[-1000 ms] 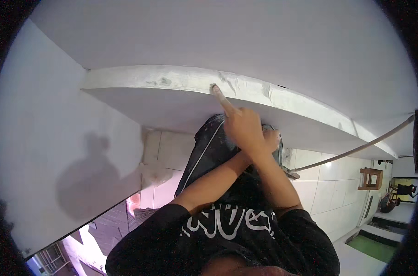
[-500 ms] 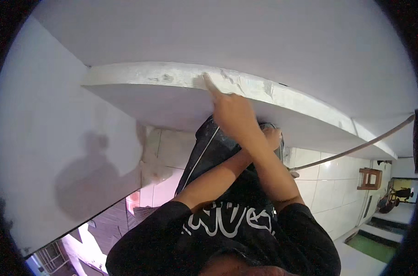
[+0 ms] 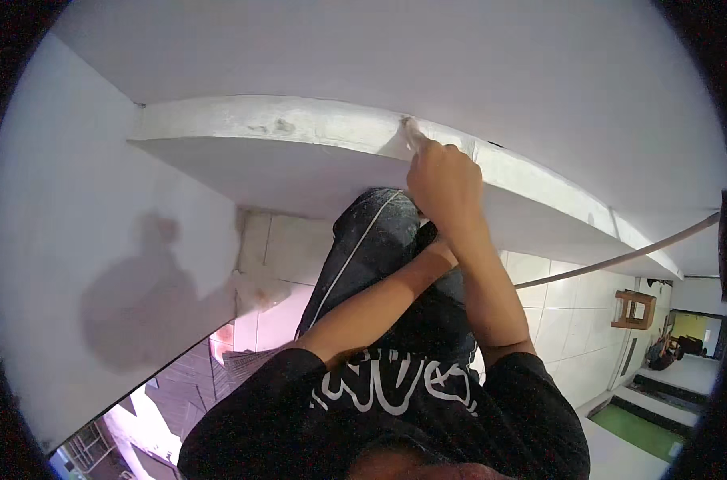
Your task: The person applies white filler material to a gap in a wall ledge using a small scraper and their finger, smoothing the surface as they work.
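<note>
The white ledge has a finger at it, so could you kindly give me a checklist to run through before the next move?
1. Right hand at the ledge: ok, one finger extended onto it.
2. Ledge evenly white: not ok, grey patches left of the finger.
3. Left hand in sight: not ok, hidden behind the right forearm.
4. Long curved strip clear of that forearm: cannot tell.
5. Wooden stool apart from the right hand: ok, off to the right.

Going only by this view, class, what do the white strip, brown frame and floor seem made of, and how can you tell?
White strip: probably plaster or filler; matte and chalky-looking, with grey patches.
Brown frame: likely wood, judging by colour and straight bars; finish too small to tell.
Floor: probably ceramic tile; pale, smooth-looking, with thin straight joints.
</note>
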### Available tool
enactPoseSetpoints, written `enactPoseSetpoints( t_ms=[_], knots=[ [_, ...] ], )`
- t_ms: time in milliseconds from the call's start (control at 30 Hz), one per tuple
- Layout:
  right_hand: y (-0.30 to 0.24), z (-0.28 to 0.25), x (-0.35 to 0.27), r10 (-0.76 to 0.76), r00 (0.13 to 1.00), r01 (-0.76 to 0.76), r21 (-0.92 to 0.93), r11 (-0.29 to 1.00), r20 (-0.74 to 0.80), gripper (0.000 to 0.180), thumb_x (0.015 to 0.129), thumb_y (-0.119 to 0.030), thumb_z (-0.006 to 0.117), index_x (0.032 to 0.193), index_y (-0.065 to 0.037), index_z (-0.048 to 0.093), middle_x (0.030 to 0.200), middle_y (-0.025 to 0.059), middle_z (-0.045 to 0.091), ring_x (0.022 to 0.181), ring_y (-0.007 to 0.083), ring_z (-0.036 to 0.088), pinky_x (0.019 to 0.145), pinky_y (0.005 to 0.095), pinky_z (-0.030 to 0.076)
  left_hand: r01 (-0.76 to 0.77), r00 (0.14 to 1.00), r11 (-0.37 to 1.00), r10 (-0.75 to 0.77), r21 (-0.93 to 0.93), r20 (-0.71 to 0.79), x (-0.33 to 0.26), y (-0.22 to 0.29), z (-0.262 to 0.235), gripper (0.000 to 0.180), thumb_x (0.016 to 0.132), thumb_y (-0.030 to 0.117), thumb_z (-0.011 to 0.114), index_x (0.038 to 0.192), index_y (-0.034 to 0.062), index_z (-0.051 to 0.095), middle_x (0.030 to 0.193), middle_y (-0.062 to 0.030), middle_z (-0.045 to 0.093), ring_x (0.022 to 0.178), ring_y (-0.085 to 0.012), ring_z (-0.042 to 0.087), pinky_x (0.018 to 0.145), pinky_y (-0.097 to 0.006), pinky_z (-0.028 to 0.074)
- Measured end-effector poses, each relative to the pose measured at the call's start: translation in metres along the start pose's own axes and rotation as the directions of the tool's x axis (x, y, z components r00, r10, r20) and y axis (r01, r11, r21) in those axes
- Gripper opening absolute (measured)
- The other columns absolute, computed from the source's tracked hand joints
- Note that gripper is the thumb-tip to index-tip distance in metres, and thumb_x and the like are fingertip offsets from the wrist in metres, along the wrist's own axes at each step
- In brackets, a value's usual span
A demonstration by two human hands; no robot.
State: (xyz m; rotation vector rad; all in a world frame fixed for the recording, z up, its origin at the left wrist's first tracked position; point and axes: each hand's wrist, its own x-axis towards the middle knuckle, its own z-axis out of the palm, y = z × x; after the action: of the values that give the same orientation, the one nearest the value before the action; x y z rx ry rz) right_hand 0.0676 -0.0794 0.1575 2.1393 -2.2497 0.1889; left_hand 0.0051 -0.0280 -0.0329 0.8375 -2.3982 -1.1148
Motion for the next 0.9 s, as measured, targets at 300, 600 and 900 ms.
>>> enactPoseSetpoints(
  t_ms=[300, 600, 900],
  knots=[
    [-0.052, 0.010, 0.009, -0.123, 0.990, 0.132, 0.134, 0.982, -0.070, 0.057, 0.086, -0.010, 0.056, 0.143, -0.009, 0.053, 0.074, 0.0219, 0.069, 0.068, 0.0398, 0.070, 0.064, 0.0496, 0.057, 0.056, 0.993, 0.998, -0.057, 0.013, 0.101, -0.005, -0.009, -0.023, 0.028, 0.091, 0.025, 0.057, 0.094, -0.0012, 0.068, 0.091, -0.0265, 0.069, 0.084, -0.0436, 0.068, 0.078, -0.054, 0.054],
    [-0.013, 0.013, 0.004, -0.036, 0.994, 0.037, 0.017, 0.999, -0.099, 0.054, 0.085, -0.010, 0.055, 0.139, -0.007, 0.058, 0.071, 0.0185, 0.069, 0.065, 0.0334, 0.071, 0.061, 0.0459, 0.057, 0.084, 0.995, 0.994, -0.080, 0.069, -0.059, -0.012, 0.000, -0.019, 0.028, 0.095, 0.025, 0.057, 0.091, -0.0006, 0.067, 0.086, -0.0242, 0.069, 0.082, -0.0413, 0.068, 0.076, -0.054, 0.052],
    [-0.006, -0.004, -0.009, 0.013, 0.996, -0.012, 0.022, 1.000, -0.084, 0.022, 0.088, -0.014, 0.057, 0.100, -0.002, 0.069, 0.082, 0.0186, 0.072, 0.073, 0.0332, 0.074, 0.061, 0.0437, 0.059, 0.109, 0.994, 0.983, -0.108, 0.151, -0.019, -0.013, 0.019, -0.047, 0.032, 0.095, 0.031, 0.058, 0.087, 0.0017, 0.067, 0.078, -0.0205, 0.068, 0.073, -0.0374, 0.067, 0.071, -0.052, 0.050]
  ],
)
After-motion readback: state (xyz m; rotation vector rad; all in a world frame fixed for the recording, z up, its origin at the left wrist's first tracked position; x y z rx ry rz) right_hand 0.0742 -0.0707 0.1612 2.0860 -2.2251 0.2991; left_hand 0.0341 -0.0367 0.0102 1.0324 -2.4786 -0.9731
